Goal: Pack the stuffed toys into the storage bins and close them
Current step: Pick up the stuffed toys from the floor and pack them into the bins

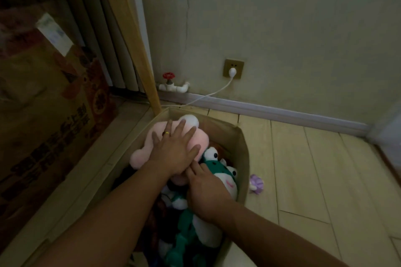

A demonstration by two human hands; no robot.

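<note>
Pressing pink plush (191,136) into bin (243,147), my left hand (173,154) flat; right (208,193) fingers straight on frog (223,173) (soft, squashes easily).

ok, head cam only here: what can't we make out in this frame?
- Bin contents under the pink toy and frog toy: hidden by both forearms and shadow.
- Right hand fingertips: buried between the toys, so grip unclear.
- Near end of the bin: cut off by the bottom edge; no lid in sight.
- Purple toy on the floor: partly hidden behind the bin wall, too small to identify.
- Print on the cardboard box: dark and blurred.
</note>
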